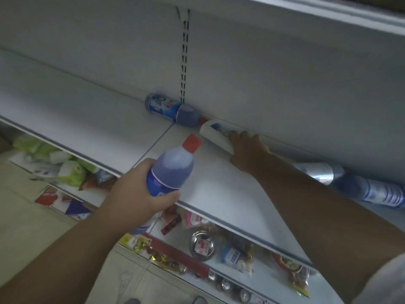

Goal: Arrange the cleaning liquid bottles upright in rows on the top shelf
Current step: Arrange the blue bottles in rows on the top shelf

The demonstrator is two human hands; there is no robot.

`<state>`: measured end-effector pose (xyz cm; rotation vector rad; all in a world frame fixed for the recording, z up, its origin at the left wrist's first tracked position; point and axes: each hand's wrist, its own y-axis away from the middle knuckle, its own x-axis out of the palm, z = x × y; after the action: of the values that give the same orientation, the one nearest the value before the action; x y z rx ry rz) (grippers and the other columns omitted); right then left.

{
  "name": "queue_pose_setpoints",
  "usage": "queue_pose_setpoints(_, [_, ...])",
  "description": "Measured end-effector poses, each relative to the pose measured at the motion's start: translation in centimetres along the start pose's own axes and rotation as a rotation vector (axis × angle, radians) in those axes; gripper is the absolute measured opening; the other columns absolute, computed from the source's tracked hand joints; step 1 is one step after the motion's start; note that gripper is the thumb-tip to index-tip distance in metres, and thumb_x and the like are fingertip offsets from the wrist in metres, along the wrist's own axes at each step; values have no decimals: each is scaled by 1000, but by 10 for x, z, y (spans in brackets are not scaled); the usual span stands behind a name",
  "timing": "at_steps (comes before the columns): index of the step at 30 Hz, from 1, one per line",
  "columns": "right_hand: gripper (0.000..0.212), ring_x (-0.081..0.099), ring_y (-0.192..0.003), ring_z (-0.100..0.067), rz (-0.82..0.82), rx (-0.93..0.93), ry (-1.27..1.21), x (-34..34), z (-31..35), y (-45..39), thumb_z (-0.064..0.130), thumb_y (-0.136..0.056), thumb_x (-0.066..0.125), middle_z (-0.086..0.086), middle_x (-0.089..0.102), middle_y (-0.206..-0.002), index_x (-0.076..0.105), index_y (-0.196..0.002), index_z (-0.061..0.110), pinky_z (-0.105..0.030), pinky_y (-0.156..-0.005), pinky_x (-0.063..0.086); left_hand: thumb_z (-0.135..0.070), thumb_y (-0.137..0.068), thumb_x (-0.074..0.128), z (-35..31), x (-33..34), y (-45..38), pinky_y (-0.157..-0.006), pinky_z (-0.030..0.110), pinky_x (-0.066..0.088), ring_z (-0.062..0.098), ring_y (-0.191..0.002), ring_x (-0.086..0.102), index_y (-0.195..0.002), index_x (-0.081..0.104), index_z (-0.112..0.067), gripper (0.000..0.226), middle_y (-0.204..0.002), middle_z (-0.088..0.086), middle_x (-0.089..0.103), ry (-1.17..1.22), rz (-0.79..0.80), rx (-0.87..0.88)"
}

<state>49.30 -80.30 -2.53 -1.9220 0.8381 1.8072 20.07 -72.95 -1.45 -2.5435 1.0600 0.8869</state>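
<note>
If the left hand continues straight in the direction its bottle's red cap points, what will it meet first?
Probably the white plastic bottle lying under the right hand; depth is unclear. The left hand grips a blue bottle.

The top shelf [98, 119] is a white metal surface with a seam between two panels, backed by a white rear panel carrying a slotted upright. Three items lie directly on it, all on their sides along the rear edge. A blue bottle [171, 110] with a red cap lies left of centre. Its cap is just beside the base of a white bottle [215, 136], which lies to its right. Further right, well apart from these, a clear plastic-wrapped bundle of bottles [359, 183] rests against the rear panel.
</note>
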Motion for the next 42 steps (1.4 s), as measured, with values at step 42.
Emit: queue_pose_setpoints(42, [54,73,-86,-28,-499,16,-1662,-120,126,371,11,-72,80,-14,74,-101,60,-120,2,-36,-70,58,-52,-54,78,-55,-115,125,-71,37,57,17,-81,73,-104,64,-33,55,-92,-5,75,655,165,309])
